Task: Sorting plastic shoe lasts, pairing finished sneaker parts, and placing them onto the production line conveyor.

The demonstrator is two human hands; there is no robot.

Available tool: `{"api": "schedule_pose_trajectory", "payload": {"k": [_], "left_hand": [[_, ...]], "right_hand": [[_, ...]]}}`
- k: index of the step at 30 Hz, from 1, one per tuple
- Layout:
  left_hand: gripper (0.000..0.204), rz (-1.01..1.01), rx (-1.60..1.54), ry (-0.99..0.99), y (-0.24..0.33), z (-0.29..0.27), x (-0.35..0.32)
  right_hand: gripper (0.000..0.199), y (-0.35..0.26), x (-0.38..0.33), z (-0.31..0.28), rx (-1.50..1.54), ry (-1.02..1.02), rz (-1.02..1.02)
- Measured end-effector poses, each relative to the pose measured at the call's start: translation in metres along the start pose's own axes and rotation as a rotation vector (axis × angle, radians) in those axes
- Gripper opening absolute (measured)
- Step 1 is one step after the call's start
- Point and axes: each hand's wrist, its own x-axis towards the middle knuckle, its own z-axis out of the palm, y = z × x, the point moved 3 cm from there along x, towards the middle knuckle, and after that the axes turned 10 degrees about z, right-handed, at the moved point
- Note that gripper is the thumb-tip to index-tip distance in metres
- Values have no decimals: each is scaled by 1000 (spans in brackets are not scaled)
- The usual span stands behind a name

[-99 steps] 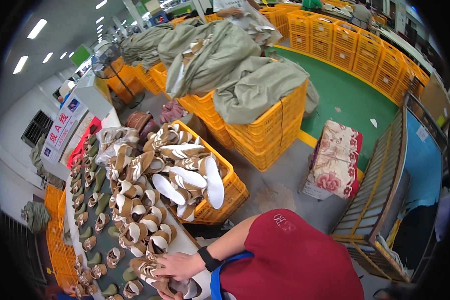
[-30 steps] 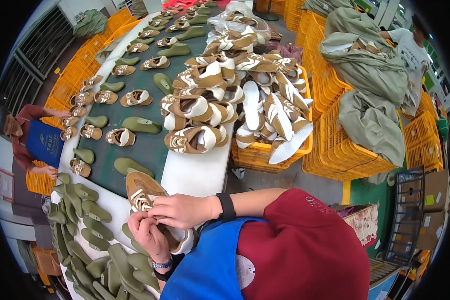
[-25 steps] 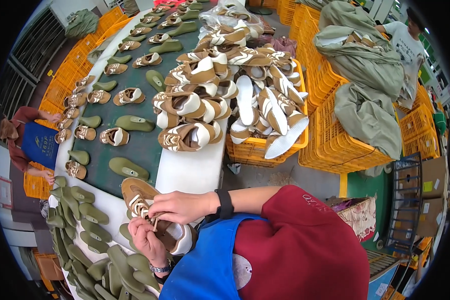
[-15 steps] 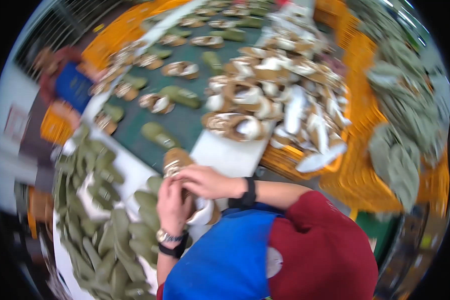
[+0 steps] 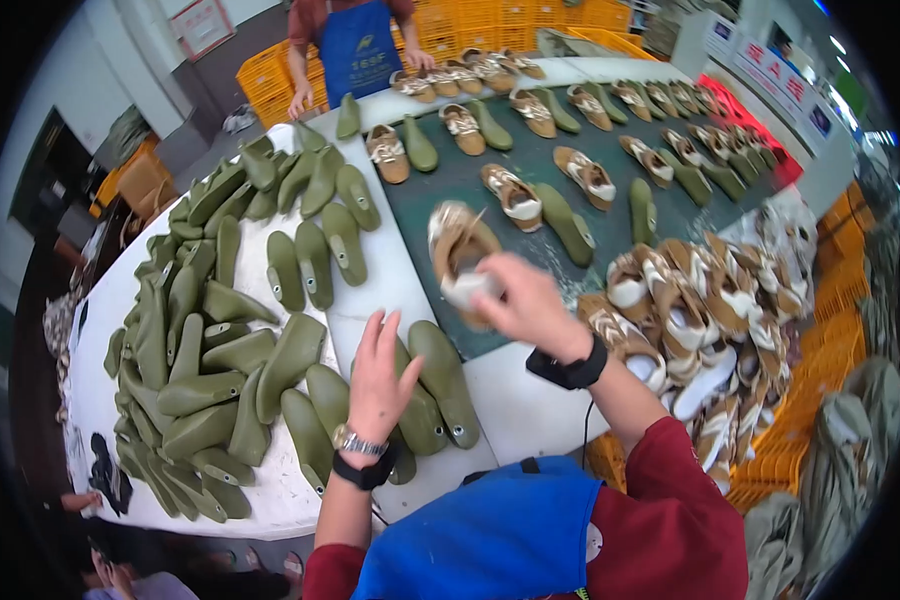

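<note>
My right hand (image 5: pixel 538 308) grips a tan and white shoe (image 5: pixel 456 235) by its heel end, over the near edge of the dark green belt (image 5: pixel 560 247); both are slightly blurred. My left hand (image 5: pixel 376 385) is empty, its fingers apart, above olive-green shoe lasts on the white tabletop. A large last (image 5: pixel 442 378) lies just right of that hand. Beyond the held shoe, another tan shoe (image 5: pixel 512 195) lies beside a green last (image 5: pixel 566 222) on the belt.
Many green lasts (image 5: pixel 205 395) cover the white table (image 5: pixel 355 325) on the left. Tan shoes (image 5: pixel 685 300) are heaped at the right, by orange crates (image 5: pixel 805 420). A co-worker in a blue apron (image 5: pixel 360 50) stands at the far side, hands by a row of shoes.
My left hand has let go of the shoe and moved apart from it. My right hand has carried the shoe forward over the belt. The view has swung, bringing the co-worker to the top.
</note>
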Motion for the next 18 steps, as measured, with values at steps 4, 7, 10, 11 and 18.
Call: {"api": "schedule_pose_trajectory", "payload": {"k": [4, 7, 10, 11, 18], "left_hand": [[46, -203, 58, -141, -32, -29, -57], [38, -360, 74, -177, -40, -35, -100], [36, -481, 24, -225, -43, -31, -125], [37, -549, -19, -283, -44, -28, -130], [38, -434, 11, -175, -42, -29, -130]], "right_hand": [[24, 11, 88, -23, -3, 465, -120], [23, 51, 134, 22, 54, 649, -254], [28, 116, 149, 149, -243, 110, 58], [31, 141, 136, 191, -312, -218, 232], [42, 193, 136, 212, -214, -498, -7]]}}
